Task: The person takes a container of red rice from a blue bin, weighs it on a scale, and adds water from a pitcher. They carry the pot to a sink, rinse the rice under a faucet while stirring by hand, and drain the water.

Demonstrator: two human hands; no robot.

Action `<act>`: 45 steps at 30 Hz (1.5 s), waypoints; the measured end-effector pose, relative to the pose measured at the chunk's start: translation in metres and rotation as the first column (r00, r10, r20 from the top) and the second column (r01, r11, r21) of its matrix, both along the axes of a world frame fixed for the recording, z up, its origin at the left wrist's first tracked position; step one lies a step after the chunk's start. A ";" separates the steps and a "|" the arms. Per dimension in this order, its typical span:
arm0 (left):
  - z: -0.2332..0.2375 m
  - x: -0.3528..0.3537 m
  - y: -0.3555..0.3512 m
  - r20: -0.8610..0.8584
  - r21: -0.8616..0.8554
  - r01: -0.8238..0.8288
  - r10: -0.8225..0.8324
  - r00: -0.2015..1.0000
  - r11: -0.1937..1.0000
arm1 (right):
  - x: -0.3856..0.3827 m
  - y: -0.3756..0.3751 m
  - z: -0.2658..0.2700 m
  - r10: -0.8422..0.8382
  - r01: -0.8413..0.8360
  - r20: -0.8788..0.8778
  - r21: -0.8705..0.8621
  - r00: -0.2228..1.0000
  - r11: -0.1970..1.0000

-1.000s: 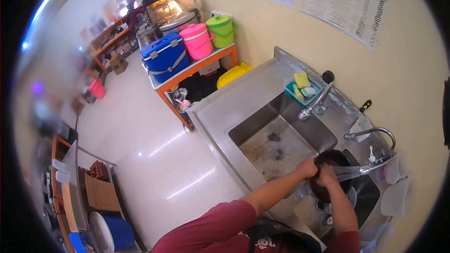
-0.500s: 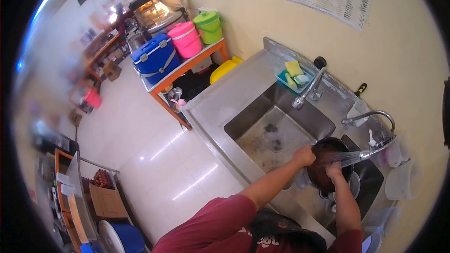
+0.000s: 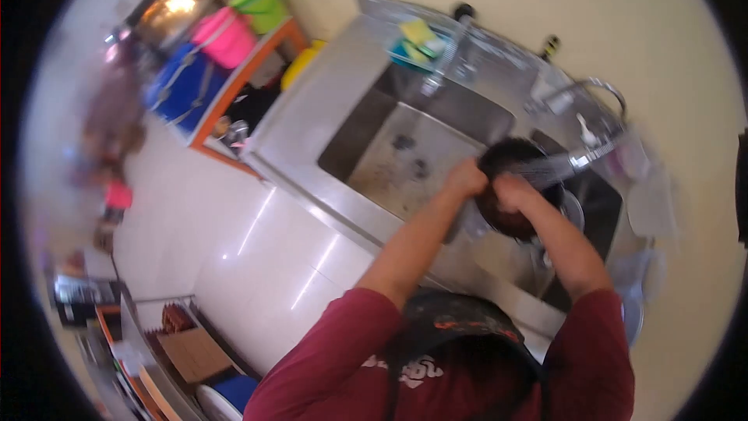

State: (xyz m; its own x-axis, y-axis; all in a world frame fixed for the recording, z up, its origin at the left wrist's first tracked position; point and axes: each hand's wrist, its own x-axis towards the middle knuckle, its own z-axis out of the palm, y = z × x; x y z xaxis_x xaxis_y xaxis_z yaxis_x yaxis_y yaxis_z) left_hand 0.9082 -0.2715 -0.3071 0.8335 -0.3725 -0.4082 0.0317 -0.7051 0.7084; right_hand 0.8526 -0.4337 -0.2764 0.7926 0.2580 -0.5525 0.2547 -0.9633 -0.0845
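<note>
A dark round pot (image 3: 515,150) with a brownish inside is held over the divider between the two sink basins. My left hand (image 3: 467,179) is closed around its near-left rim. My right hand (image 3: 512,192) reaches down into the pot, close beside the left one; its fingers are hidden and blurred. From the flexible faucet (image 3: 583,157) on the right, a spray of water runs into the pot. Below the pot, a metal bowl (image 3: 574,210) shows partly in the right basin.
The large left basin (image 3: 382,160) has dark bits around its drain. Behind it, a teal tray (image 3: 405,54) with sponges (image 3: 418,32) sits near a second faucet (image 3: 444,58). A blue cooler (image 3: 185,87) and pink bucket (image 3: 226,37) stand on an orange-edged table at left.
My view has swung, so the sink sits farther up and left in the picture. Inside the pot, my right hand has shifted toward my left hand. Water keeps running.
</note>
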 end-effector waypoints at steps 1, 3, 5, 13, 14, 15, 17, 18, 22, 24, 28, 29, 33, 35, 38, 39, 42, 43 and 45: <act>0.037 -0.004 0.002 -0.210 -0.015 -0.014 0.011 0.978 1.000 | -0.005 -0.012 -0.002 0.037 -0.038 -0.035 -0.048 0.999 0.998; 0.029 -0.009 0.001 -0.040 -0.018 -0.052 0.051 0.998 0.998 | -0.038 -0.036 0.014 -0.005 -0.002 0.116 0.060 0.993 0.998; 0.034 -0.007 -0.003 -0.156 -0.006 -0.056 0.055 0.986 0.998 | -0.062 -0.053 0.001 -0.061 0.061 0.282 0.006 0.958 0.998; 0.024 -0.009 -0.002 -0.105 -0.092 -0.091 0.081 0.991 0.992 | -0.015 -0.046 -0.042 -0.813 0.761 0.086 0.305 0.576 0.572; 0.021 -0.007 -0.002 -0.089 -0.089 -0.071 0.063 0.994 0.994 | -0.012 -0.048 -0.036 -0.814 0.780 0.045 0.258 0.579 0.570; 0.027 -0.009 -0.003 -0.080 -0.081 -0.057 0.050 0.996 0.995 | -0.012 -0.050 -0.033 -0.761 0.739 0.030 0.217 0.648 0.638; 0.042 -0.012 -0.002 -0.064 -0.066 -0.042 0.037 0.997 0.997 | -0.012 -0.031 0.021 -0.706 0.682 -0.010 0.269 0.708 0.681; 0.040 -0.011 -0.002 -0.055 -0.070 -0.043 0.039 0.998 0.997 | -0.011 -0.019 0.038 -0.676 0.651 -0.028 0.298 0.737 0.698; 0.040 -0.011 0.000 -0.103 -0.080 -0.036 0.028 0.994 0.996 | -0.019 0.016 -0.002 -0.266 0.269 0.209 0.017 0.941 0.963; 0.042 -0.009 -0.003 -0.132 -0.107 -0.045 0.030 0.991 0.993 | -0.018 0.015 0.001 -0.037 0.049 0.102 -0.118 0.994 0.992; 0.028 -0.005 -0.001 -0.133 -0.118 -0.046 0.030 0.991 0.992 | -0.014 -0.024 -0.012 0.196 -0.195 -0.007 -0.161 0.981 0.967; 0.024 -0.005 0.000 -0.132 -0.110 -0.041 0.026 0.991 0.993 | -0.022 -0.034 -0.002 0.195 -0.189 0.023 -0.152 0.981 0.970; 0.031 -0.008 0.000 -0.136 -0.098 -0.069 0.056 0.989 0.993 | -0.057 -0.042 0.026 -0.079 0.098 0.207 -0.084 0.975 0.992; 0.022 -0.007 -0.002 -0.136 -0.096 -0.085 0.072 0.988 0.992 | -0.057 -0.037 0.003 -0.368 0.372 0.214 0.026 0.905 0.928; 0.036 -0.012 -0.003 -0.034 -0.076 -0.046 0.044 0.998 0.996 | -0.027 -0.031 -0.043 -0.715 0.680 0.191 0.222 0.673 0.699; 0.035 -0.012 -0.003 -0.054 -0.081 -0.044 0.040 0.998 0.996 | -0.020 -0.033 -0.042 -0.687 0.657 0.219 0.203 0.692 0.726; 0.038 -0.011 -0.004 -0.074 -0.086 -0.050 0.043 0.996 0.995 | -0.016 -0.035 0.011 -0.786 0.805 -0.204 0.274 0.583 0.526; 0.045 -0.013 -0.004 -0.052 -0.075 -0.055 0.051 0.997 0.996 | -0.015 -0.025 0.038 -0.766 0.876 -0.425 0.271 0.481 0.399; 0.044 -0.017 -0.003 -0.018 -0.063 -0.056 0.055 0.998 0.996 | -0.018 0.004 0.028 -0.719 0.698 0.020 0.224 0.694 0.680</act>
